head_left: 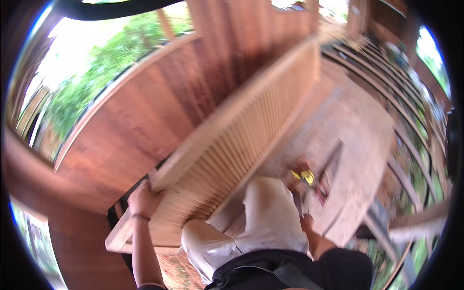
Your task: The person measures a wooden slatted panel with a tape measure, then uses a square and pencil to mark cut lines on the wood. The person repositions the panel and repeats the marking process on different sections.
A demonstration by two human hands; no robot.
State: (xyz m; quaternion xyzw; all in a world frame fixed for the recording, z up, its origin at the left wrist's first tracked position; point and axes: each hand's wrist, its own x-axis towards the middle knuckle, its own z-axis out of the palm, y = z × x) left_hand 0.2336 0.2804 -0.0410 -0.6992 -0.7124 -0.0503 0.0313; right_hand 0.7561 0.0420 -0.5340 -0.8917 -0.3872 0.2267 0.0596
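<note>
A long wooden louvred panel (232, 145) with many thin slats stands on its edge, slanting from near left to far right. My left hand (143, 199) is closed around the top rail of its near end. Against the panel's near part is my bent leg in pale trousers (270, 208). My right hand (306, 222) is low beside my right knee, blurred and partly hidden by the leg; what its fingers do is unclear. Just beyond it lie a yellow and dark object (305, 177) and a small red-handled item (322, 192), both too smeared to name.
A dusty wooden board floor (357, 130) spreads to the right of the panel. Past its edge run several open joists (406, 140) with gaps between them. A reddish plank wall (145, 111) rises on the left, and a thick beam (29, 159) crosses nearby.
</note>
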